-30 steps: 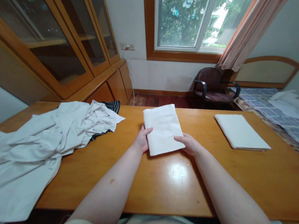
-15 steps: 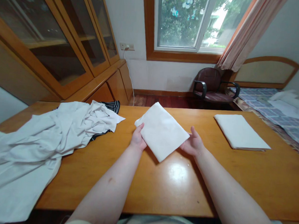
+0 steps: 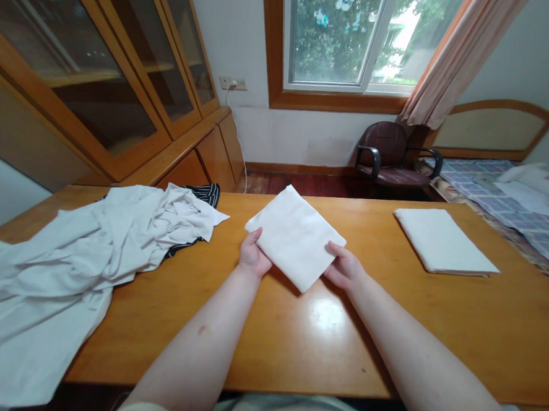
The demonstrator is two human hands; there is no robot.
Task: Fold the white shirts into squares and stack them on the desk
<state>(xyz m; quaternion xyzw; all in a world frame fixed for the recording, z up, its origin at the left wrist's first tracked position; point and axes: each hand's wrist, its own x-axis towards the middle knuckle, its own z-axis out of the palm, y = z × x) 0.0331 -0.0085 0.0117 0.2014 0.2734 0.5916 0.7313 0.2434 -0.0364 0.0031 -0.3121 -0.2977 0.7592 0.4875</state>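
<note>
Between my hands, a folded white cloth [image 3: 295,238] is held just above the table, turned so that one corner points toward me. My left hand [image 3: 254,255] grips its left edge, thumb on top and fingers underneath. At the right edge my right hand [image 3: 344,265] pinches it the same way, its thumb pressed on the upper face. Another folded white cloth [image 3: 444,242] lies flat on the table to the right. Crumpled white garments [image 3: 80,262] are heaped on the left, with a black striped piece [image 3: 206,195] showing from under them.
The wooden table [image 3: 293,355] spans the view. Beyond it stand a glass-door cabinet [image 3: 167,131] on the left, a dark red armchair [image 3: 384,151] below the window [image 3: 331,41], and a bed [image 3: 503,188] with a checked cover at the right.
My right thumb has come down onto the cloth's right corner, where it was raised and apart before. The cloth has turned slightly, its near corner shifting right.
</note>
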